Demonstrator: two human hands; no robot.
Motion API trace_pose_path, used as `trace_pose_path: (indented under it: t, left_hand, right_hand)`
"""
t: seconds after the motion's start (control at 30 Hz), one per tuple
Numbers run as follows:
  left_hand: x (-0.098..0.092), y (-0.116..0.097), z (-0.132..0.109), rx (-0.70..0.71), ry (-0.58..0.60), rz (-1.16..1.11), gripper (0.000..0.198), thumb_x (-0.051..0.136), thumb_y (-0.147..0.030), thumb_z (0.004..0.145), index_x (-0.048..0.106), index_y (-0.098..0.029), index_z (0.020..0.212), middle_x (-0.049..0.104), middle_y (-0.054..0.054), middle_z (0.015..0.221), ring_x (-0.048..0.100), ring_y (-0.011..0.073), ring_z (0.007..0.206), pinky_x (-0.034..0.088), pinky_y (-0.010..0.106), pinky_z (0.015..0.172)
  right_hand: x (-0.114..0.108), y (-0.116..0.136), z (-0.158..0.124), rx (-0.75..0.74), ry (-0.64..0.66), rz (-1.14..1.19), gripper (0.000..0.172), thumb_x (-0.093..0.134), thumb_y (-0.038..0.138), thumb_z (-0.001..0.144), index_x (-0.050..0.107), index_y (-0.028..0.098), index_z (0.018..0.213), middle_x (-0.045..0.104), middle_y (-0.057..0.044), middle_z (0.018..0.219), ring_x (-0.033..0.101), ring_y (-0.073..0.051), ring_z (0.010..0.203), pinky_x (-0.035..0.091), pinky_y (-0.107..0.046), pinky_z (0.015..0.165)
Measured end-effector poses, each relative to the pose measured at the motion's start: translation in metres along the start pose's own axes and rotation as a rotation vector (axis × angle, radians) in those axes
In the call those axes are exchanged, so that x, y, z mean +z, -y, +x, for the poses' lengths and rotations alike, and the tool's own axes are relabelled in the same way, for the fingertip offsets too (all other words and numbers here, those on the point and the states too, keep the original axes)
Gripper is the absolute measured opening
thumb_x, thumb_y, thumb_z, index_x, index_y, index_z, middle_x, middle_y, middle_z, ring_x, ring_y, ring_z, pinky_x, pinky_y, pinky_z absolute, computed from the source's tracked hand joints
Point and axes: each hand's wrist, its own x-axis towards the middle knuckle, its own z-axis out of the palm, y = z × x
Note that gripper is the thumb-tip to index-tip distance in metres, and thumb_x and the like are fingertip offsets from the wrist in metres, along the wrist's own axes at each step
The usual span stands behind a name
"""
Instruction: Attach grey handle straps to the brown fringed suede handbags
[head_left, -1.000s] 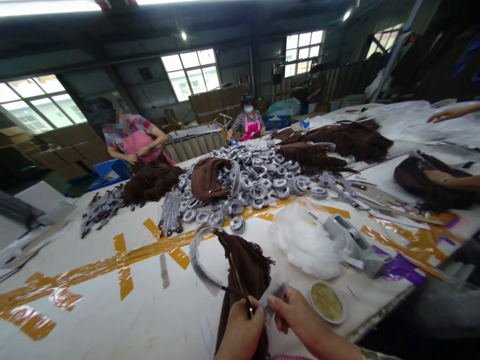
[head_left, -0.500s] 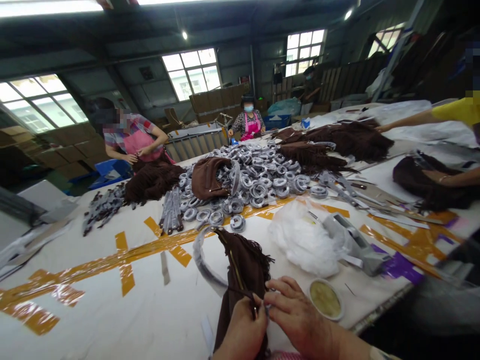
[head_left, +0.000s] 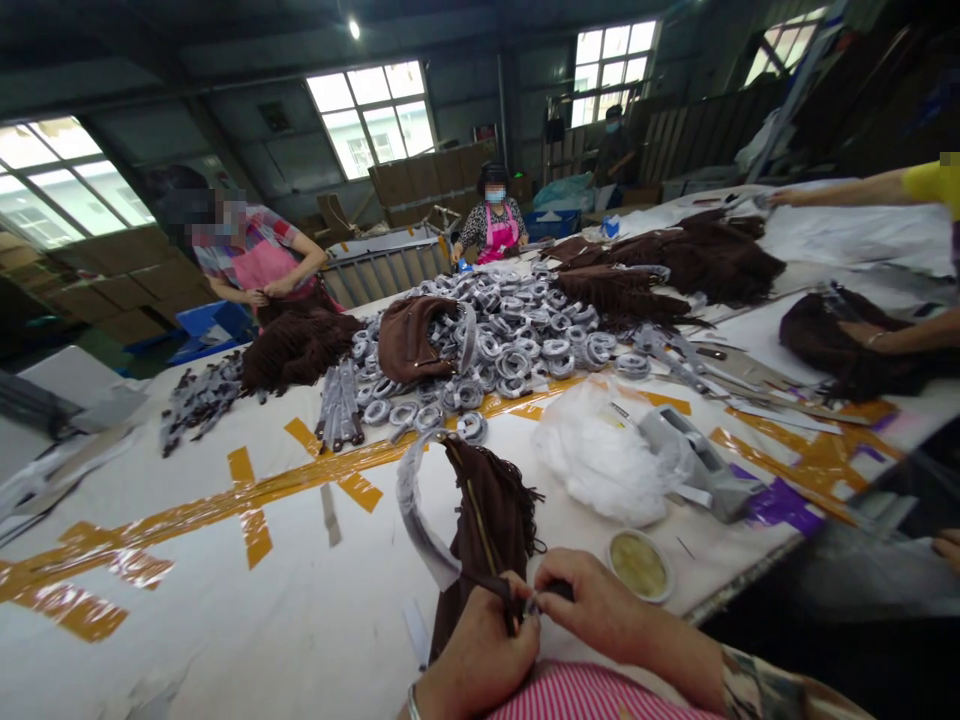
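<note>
A brown fringed bag [head_left: 491,520] with a gold zipper lies on the white table [head_left: 225,620] right in front of me, its plastic-wrapped strap [head_left: 416,520] curving off to the left. My left hand [head_left: 480,655] pinches the bag's near end by the zipper. My right hand [head_left: 592,605] is closed just beside it, fingertips meeting the left hand's at a small dark piece on the bag.
A round tin of yellowish paste [head_left: 637,565], a white plastic wad [head_left: 607,455] and a tape dispenser [head_left: 694,460] sit right of the bag. A heap of wrapped straps [head_left: 510,350] and more brown bags [head_left: 675,265] lie beyond. Other people work at the far side and right.
My hands have drawn together at the bag's near end and the clear wrapper seen earlier in my right hand is out of sight. The view has tilted down a little.
</note>
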Motion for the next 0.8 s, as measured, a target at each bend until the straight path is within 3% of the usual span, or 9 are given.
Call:
trace_pose_path:
  t: [0.07, 0.23, 0.47, 0.63, 0.8]
  left_hand:
    - [0.003, 0.004, -0.001, -0.003, -0.021, -0.014, 0.028, 0.056, -0.019, 0.073, 0.064, -0.017, 0.099, 0.062, 0.004, 0.088, 0.057, 0.0188, 0.080, 0.045, 0.032, 0.077]
    - [0.015, 0.017, 0.002, -0.017, -0.201, -0.022, 0.032, 0.063, -0.027, 0.073, 0.065, -0.015, 0.102, 0.065, 0.005, 0.084, 0.058, 0.0202, 0.080, 0.045, 0.033, 0.076]
    - [0.017, 0.012, 0.005, -0.031, -0.237, -0.056, 0.024, 0.058, -0.034, 0.080, 0.068, -0.015, 0.092, 0.067, 0.005, 0.077, 0.059, 0.0193, 0.074, 0.044, 0.032, 0.072]
    - [0.007, 0.002, 0.005, -0.119, -0.139, -0.129, 0.024, 0.061, -0.037, 0.080, 0.067, -0.015, 0.087, 0.070, 0.006, 0.080, 0.061, 0.0197, 0.076, 0.046, 0.031, 0.072]
    - [-0.003, -0.005, 0.007, -0.169, -0.029, -0.293, 0.025, 0.059, -0.040, 0.081, 0.063, -0.016, 0.085, 0.071, 0.003, 0.076, 0.063, 0.0177, 0.072, 0.047, 0.027, 0.066]
  right_hand:
    - [0.003, -0.002, 0.000, -0.001, -0.040, 0.031, 0.008, 0.061, 0.019, 0.078, 0.068, 0.019, 0.074, 0.066, 0.000, 0.075, 0.059, -0.014, 0.074, 0.040, -0.025, 0.067]
    - [0.005, -0.002, 0.000, 0.004, -0.062, 0.084, 0.010, 0.060, 0.017, 0.078, 0.067, 0.018, 0.072, 0.065, 0.000, 0.073, 0.058, -0.014, 0.074, 0.041, -0.025, 0.068]
    - [0.003, 0.003, 0.001, 0.043, -0.043, 0.149, 0.011, 0.060, 0.018, 0.077, 0.068, 0.018, 0.070, 0.065, 0.000, 0.071, 0.058, -0.015, 0.073, 0.041, -0.026, 0.068]
    - [0.002, 0.002, 0.001, 0.082, 0.011, 0.276, 0.012, 0.060, 0.020, 0.076, 0.071, 0.018, 0.070, 0.065, 0.001, 0.068, 0.056, -0.014, 0.070, 0.040, -0.025, 0.065]
    - [-0.001, -0.004, 0.003, 0.158, 0.105, 0.503, 0.014, 0.061, 0.026, 0.075, 0.069, 0.015, 0.071, 0.053, 0.004, 0.055, 0.044, -0.009, 0.053, 0.031, -0.022, 0.051]
